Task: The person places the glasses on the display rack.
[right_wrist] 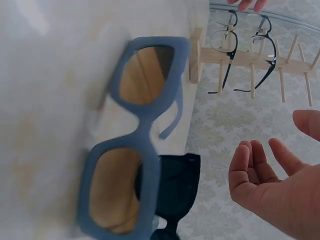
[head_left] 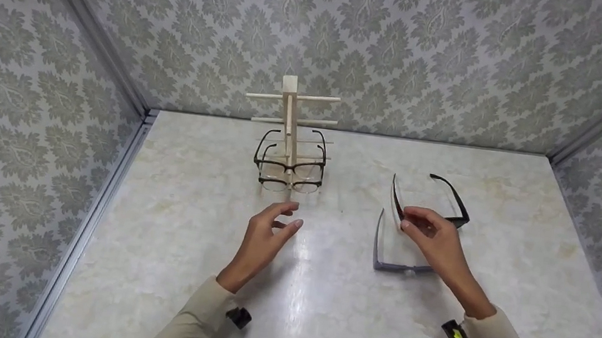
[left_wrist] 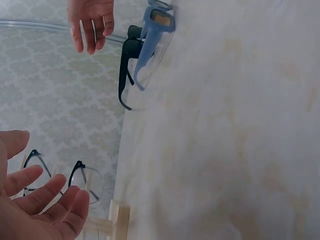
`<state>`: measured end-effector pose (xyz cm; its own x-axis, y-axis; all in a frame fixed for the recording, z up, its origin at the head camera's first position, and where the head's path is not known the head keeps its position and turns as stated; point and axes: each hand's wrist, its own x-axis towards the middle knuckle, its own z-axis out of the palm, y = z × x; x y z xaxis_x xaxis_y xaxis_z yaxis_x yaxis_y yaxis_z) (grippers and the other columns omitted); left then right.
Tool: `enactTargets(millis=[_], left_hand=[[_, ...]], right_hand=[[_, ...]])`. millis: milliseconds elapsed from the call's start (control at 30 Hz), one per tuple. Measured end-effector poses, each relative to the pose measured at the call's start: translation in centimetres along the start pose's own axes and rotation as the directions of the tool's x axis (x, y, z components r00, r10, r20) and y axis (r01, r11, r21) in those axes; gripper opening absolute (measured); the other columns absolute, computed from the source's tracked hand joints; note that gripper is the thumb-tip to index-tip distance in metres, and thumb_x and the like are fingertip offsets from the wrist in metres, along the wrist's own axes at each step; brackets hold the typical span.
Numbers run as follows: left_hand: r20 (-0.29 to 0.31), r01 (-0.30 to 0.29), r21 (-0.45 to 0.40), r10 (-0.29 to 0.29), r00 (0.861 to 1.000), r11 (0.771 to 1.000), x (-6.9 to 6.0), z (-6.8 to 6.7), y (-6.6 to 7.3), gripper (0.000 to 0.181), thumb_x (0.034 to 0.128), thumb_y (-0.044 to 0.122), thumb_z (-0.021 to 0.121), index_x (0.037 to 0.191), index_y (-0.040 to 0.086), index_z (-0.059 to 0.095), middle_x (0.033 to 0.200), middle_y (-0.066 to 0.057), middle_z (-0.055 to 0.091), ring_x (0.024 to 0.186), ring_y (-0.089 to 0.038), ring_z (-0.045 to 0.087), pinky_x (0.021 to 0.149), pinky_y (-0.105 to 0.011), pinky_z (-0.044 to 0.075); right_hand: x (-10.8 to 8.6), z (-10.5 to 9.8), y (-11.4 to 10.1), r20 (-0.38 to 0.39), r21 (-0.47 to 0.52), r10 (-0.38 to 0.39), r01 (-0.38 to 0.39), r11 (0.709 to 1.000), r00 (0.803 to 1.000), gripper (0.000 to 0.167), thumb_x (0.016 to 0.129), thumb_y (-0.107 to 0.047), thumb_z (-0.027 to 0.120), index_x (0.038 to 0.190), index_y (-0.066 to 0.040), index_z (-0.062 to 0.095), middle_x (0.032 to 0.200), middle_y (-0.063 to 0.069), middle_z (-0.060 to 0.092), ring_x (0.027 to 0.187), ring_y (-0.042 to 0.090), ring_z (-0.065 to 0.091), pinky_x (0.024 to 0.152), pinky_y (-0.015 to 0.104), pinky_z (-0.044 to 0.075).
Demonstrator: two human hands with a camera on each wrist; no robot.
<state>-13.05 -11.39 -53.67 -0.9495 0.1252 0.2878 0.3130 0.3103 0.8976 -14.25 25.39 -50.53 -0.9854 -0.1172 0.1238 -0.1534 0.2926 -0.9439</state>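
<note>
The left hand (head_left: 261, 240) hovers in front of the wooden stand (head_left: 289, 85), fingers loosely bent, thumb apart, holding nothing. Two dark-rimmed eyeglasses (head_left: 290, 166) hang low on the stand, one above the other. Over the sunglasses on the right is the right hand (head_left: 437, 246), its fingers bent and empty. Beneath it, blue-grey sunglasses (head_left: 391, 267) lie nearer the front, black sunglasses (head_left: 458, 203) behind them; the hand hides part of both. In the right wrist view a gap separates the right hand (right_wrist: 275, 182) from the blue-grey frame (right_wrist: 143, 125) and the black pair (right_wrist: 182, 187).
The stand's upper pegs (head_left: 318, 98) carry nothing. A pale marbled table (head_left: 160, 232) lies under everything, with patterned walls (head_left: 347, 45) behind and at both sides. A metal rail (head_left: 85, 230) runs along the left edge.
</note>
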Motion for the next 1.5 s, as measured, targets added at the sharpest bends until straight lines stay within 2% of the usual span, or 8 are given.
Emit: enactTargets(millis=[233, 500, 800, 1000, 1200, 1500], left_hand=[[0.047, 0.018, -0.023, -0.017, 0.999, 1.000, -0.3, 1.8, -0.3, 0.038, 0.1075, 0.020, 0.076, 0.142, 0.003, 0.070, 0.138, -0.022, 0.071, 0.126, -0.043, 0.067, 0.097, -0.049, 0.063], [0.092, 0.037, -0.041, -0.033, 0.995, 0.999, -0.8, 4.1, -0.4, 0.041, 0.1078, 0.021, 0.076, 0.144, 0.003, 0.069, 0.137, -0.021, 0.071, 0.125, -0.041, 0.068, 0.096, -0.047, 0.064], [0.140, 0.066, -0.089, -0.053, 0.989, 0.994, -1.1, 5.9, -0.4, 0.042, 0.1092, 0.023, 0.074, 0.145, 0.002, 0.068, 0.140, -0.021, 0.070, 0.127, -0.040, 0.067, 0.099, -0.044, 0.063], [0.149, 0.077, -0.125, -0.058, 0.987, 0.989, -1.5, 7.0, -0.6, 0.042, 0.1091, 0.020, 0.073, 0.144, -0.003, 0.068, 0.139, -0.023, 0.070, 0.126, -0.042, 0.067, 0.098, -0.043, 0.063], [0.169, 0.084, -0.133, -0.060, 0.984, 0.988, -1.5, 8.4, -0.6, 0.044, 0.1072, 0.017, 0.075, 0.144, -0.005, 0.067, 0.137, -0.023, 0.071, 0.122, -0.040, 0.070, 0.097, -0.037, 0.062], [0.224, 0.096, -0.127, -0.065, 0.972, 0.987, -1.2, 10.8, -0.6, 0.045, 0.1083, 0.020, 0.074, 0.146, -0.003, 0.067, 0.138, -0.021, 0.072, 0.121, -0.034, 0.071, 0.095, -0.032, 0.062]], right_hand=[[-1.6, -1.4, 1.6, -0.057, -0.133, 0.005, -0.012, 0.991, 0.998, 0.037, 0.106, -0.013, 0.077, 0.139, 0.003, 0.072, 0.136, 0.020, 0.072, 0.118, 0.005, 0.066, 0.096, 0.013, 0.054], [-2.6, -3.6, 2.9, -0.110, -0.176, 0.023, -0.042, 0.983, 0.994, 0.036, 0.107, -0.016, 0.076, 0.137, 0.004, 0.072, 0.135, 0.025, 0.071, 0.115, -0.001, 0.066, 0.093, 0.011, 0.055], [-3.9, -4.9, 5.1, -0.153, -0.200, 0.070, -0.100, 0.975, 0.986, 0.037, 0.107, -0.014, 0.076, 0.140, 0.002, 0.071, 0.139, 0.022, 0.071, 0.114, -0.007, 0.062, 0.094, 0.008, 0.052], [-4.3, -5.0, 5.9, -0.157, -0.204, 0.107, -0.138, 0.969, 0.982, 0.038, 0.107, -0.013, 0.075, 0.142, 0.004, 0.070, 0.139, 0.023, 0.071, 0.112, -0.008, 0.063, 0.094, 0.008, 0.053], [-4.8, -5.0, 6.0, -0.159, -0.173, 0.131, -0.158, 0.972, 0.979, 0.040, 0.108, -0.015, 0.075, 0.143, 0.005, 0.068, 0.140, 0.025, 0.069, 0.112, -0.008, 0.063, 0.093, 0.008, 0.053], [-5.6, -5.2, 6.7, -0.111, -0.200, 0.196, -0.215, 0.956, 0.974, 0.051, 0.110, -0.029, 0.073, 0.150, 0.001, 0.063, 0.147, 0.021, 0.066, 0.116, -0.005, 0.061, 0.094, 0.007, 0.051]])
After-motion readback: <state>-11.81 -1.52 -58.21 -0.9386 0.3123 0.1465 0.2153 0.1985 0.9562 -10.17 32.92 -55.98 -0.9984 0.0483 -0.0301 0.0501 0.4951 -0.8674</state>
